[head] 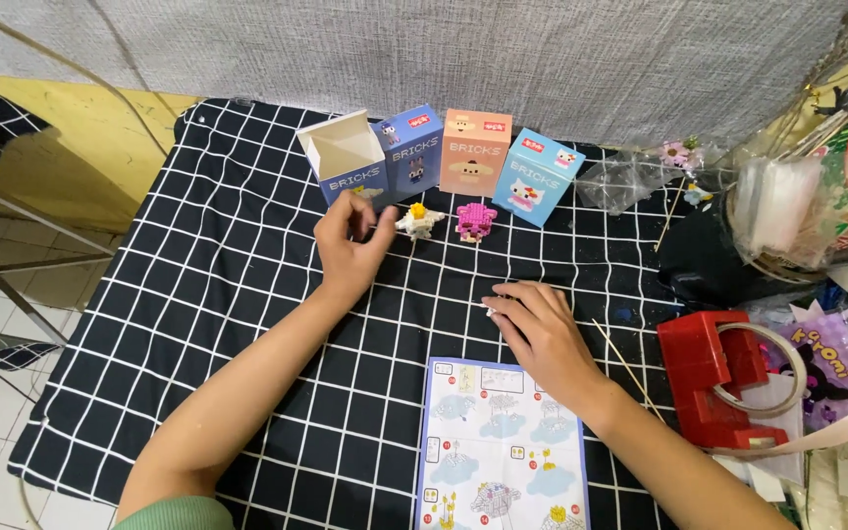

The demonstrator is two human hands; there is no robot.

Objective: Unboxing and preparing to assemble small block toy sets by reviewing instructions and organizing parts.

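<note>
Left hand (345, 245) fingers are pinching toward the white figure (418, 221); looks light, fragile, better gripping its body. Right hand (539, 329) is lying flat, fingers together.

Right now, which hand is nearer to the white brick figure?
Left. The left hand is just beside the white figure, fingertips almost touching it. The right hand rests lower on the cloth, well apart.

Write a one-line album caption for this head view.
Left hand reaches a white brick figure; right hand rests above the instruction sheet.
</note>
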